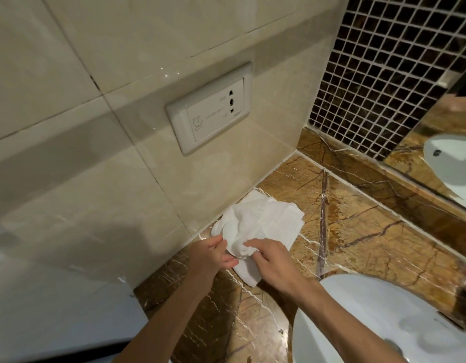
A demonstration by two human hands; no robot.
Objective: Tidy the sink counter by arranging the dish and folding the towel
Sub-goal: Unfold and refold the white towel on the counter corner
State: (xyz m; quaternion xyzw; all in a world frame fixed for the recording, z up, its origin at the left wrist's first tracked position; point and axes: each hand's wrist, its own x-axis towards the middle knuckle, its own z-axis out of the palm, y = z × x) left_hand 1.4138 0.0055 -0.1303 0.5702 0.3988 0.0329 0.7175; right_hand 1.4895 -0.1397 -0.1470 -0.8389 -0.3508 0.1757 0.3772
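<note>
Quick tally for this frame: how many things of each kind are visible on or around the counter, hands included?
Hands: 2, left hand and right hand, both gripping the cloth
White towel: 1, crumpled on the counter
Sink basin: 1
Wall socket plate: 1
Mirror: 1
Dish: 0 in view
Total: 6

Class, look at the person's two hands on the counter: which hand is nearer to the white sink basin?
The right hand. It grips the towel just up and left of the sink basin, its forearm crossing the rim. The left hand holds the towel's wall-side edge, farther from the basin.
</note>
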